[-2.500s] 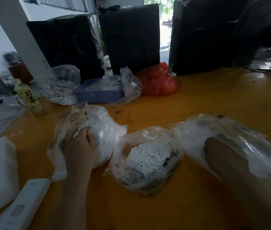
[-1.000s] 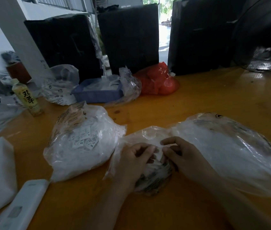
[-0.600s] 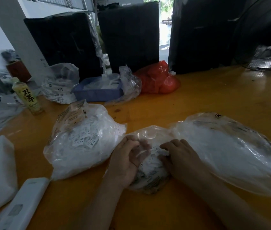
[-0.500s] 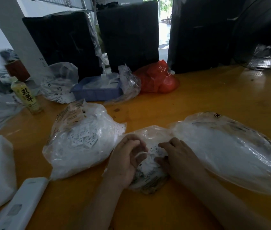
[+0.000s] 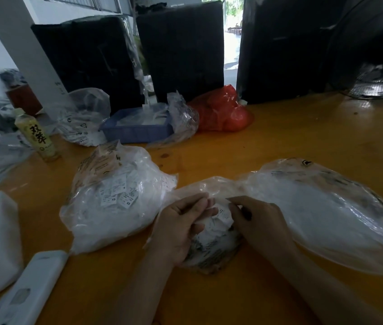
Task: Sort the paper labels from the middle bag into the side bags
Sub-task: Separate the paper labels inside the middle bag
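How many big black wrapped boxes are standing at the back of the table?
3. One black box stands at the back left, one in the middle behind the blue tray, one at the right. More could be hidden behind them.

Side bags [image 5: 115,202] flanking; open tabletop [image 5: 302,141] beyond

The yellow bottle [image 5: 36,136] bears the large dark characters "双萃", and paper labels [image 5: 118,195] inside the left bag [image 5: 106,221] read "XS" and "S".
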### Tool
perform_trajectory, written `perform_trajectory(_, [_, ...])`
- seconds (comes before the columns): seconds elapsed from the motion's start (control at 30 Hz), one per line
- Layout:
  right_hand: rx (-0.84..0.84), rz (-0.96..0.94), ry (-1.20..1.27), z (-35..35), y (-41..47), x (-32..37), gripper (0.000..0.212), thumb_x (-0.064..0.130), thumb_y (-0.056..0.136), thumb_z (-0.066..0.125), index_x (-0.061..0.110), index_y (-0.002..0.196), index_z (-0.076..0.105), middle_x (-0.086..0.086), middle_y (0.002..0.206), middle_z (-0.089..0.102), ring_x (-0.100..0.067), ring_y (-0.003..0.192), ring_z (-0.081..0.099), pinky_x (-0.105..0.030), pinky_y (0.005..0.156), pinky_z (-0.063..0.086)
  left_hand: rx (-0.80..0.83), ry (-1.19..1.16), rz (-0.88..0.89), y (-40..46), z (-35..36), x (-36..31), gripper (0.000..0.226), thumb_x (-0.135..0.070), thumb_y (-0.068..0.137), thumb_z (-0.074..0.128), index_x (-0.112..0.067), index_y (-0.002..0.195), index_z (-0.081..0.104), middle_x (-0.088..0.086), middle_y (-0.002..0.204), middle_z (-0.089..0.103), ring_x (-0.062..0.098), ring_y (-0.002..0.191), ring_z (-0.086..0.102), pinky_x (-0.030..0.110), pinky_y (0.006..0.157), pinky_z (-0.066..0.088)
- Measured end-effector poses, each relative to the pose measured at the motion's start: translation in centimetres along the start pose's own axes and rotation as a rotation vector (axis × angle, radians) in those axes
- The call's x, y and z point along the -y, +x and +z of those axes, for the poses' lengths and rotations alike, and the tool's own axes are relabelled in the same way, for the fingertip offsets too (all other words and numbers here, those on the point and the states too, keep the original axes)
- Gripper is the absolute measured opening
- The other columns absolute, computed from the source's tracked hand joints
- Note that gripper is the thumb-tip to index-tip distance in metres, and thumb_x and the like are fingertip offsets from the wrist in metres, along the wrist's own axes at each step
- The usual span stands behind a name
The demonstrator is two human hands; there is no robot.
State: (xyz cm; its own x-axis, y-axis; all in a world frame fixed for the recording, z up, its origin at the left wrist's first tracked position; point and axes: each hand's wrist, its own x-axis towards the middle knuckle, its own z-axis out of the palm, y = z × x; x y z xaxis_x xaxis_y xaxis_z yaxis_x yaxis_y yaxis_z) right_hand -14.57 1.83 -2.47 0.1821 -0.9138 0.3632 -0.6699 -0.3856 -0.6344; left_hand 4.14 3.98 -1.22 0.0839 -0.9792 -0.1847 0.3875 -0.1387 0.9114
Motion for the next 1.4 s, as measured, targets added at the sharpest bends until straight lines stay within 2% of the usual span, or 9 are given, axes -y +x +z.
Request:
perform_trajectory(0.1, [-0.026, 0.015, 0.076, -0.4, 0.1, 0.1, 0.024, 0.027, 0.099, 0.063, 0.022, 0.12, 0.073, 0.017, 0.087, 0.075, 0.011, 0.068, 0.063, -0.002, 0.063, 0.045, 0.008, 0.007, 0.0, 0.1, -0.1, 0.2, 0.025, -0.016, 0.077, 0.08, -0.017, 0.102, 0.084, 0.012, 0.113, 0.08, 0.027, 0.102, 0.078, 0.014, 0.049, 0.052])
perform_trajectory(0.23, [-0.079, 0.06, 0.233, -1.1, 0.2, 0.5, 0.038, 0.053, 0.093, 0.054, 0.026, 0.107, 0.078, 0.024, 0.061, 0.063, 0.008, 0.061, 0.063, -0.008, 0.055, 0.046, 0.004, 0.028, 0.017, 0.1, -0.1, 0.3, 0.026, -0.016, 0.076, 0.082, -0.015, 0.102, 0.083, 0.011, 0.111, 0.08, 0.025, 0.096, 0.08, 0.013, 0.043, 0.049])
perform_trajectory(0.37, [-0.13, 0.111, 0.306, -1.1, 0.4, 0.0, 0.015, 0.032, 0.094, 0.068, 0.033, 0.107, 0.076, 0.026, 0.084, 0.068, 0.008, 0.081, 0.066, -0.011, 0.07, 0.054, 0.022, 0.01, 0.029, 0.1, -0.2, 0.5, 0.037, -0.016, 0.076, 0.081, -0.006, 0.11, 0.069, 0.014, 0.111, 0.08, 0.024, 0.09, 0.08, 0.016, 0.035, 0.043])
perform_trajectory(0.6, [-0.111, 0.046, 0.334, -1.0, 0.5, -0.2, 0.03, 0.006, 0.1, 0.059, 0.034, 0.099, 0.068, 0.013, 0.104, 0.068, -0.001, 0.076, 0.07, -0.017, 0.069, 0.056, 0.014, 0.038, 0.033, 0.4, -0.3, 0.8, 0.022, -0.015, 0.075, 0.083, -0.012, 0.095, 0.075, 0.009, 0.112, 0.08, 0.022, 0.102, 0.078, 0.016, 0.059, 0.056])
perform_trajectory(0.7, [-0.005, -0.067, 0.228, -0.8, 0.4, 0.1, 0.022, 0.026, 0.099, 0.06, 0.025, 0.119, 0.069, 0.017, 0.112, 0.06, 0.001, 0.09, 0.063, -0.012, 0.076, 0.051, 0.073, 0.168, 0.066, 0.2, -0.3, 0.9, 0.006, -0.019, 0.083, 0.083, -0.02, 0.087, 0.079, 0.009, 0.104, 0.081, 0.022, 0.098, 0.079, 0.019, 0.065, 0.059])
perform_trajectory(0.77, [0.086, -0.121, 0.164, -0.5, 0.4, 0.3, 0.031, 0.042, 0.094, 0.061, 0.028, 0.12, 0.069, 0.019, 0.109, 0.056, 0.004, 0.096, 0.057, -0.008, 0.076, 0.047, 0.159, 0.266, 0.109, -0.2, -0.2, 0.9, 0.02, -0.036, 0.076, 0.089, -0.022, 0.087, 0.08, 0.009, 0.097, 0.08, 0.022, 0.094, 0.079, 0.023, 0.072, 0.061])
perform_trajectory(0.9, [0.046, -0.159, 0.112, -0.1, 0.5, -0.1, 0.008, 0.028, 0.092, 0.07, 0.024, 0.097, 0.075, 0.014, 0.095, 0.061, 0.0, 0.085, 0.059, -0.009, 0.072, 0.045, 0.206, 0.303, 0.129, -0.2, 0.0, 1.2, 0.018, -0.03, 0.076, 0.085, -0.02, 0.09, 0.082, 0.011, 0.096, 0.08, 0.026, 0.096, 0.079, 0.028, 0.083, 0.062])
perform_trajectory(1.07, [-0.008, -0.15, 0.074, -0.1, 0.5, -0.2, 0.011, 0.034, 0.092, 0.067, 0.025, 0.087, 0.07, 0.021, 0.084, 0.055, 0.003, 0.074, 0.057, -0.009, 0.062, 0.043, 0.14, 0.297, 0.124, -0.1, 0.0, 1.3, 0.006, -0.022, 0.093, 0.077, -0.02, 0.094, 0.082, 0.011, 0.099, 0.081, 0.025, 0.097, 0.078, 0.026, 0.084, 0.062])
perform_trajectory(1.4, [0.047, -0.142, 0.123, -0.1, 0.4, 0.0, 0.005, 0.03, 0.094, 0.066, 0.027, 0.089, 0.066, 0.019, 0.09, 0.056, 0.002, 0.081, 0.058, -0.01, 0.067, 0.046, 0.158, 0.273, 0.112, -0.2, 0.1, 0.9, 0.021, -0.033, 0.082, 0.082, -0.019, 0.097, 0.084, 0.012, 0.103, 0.081, 0.026, 0.1, 0.078, 0.027, 0.087, 0.061])
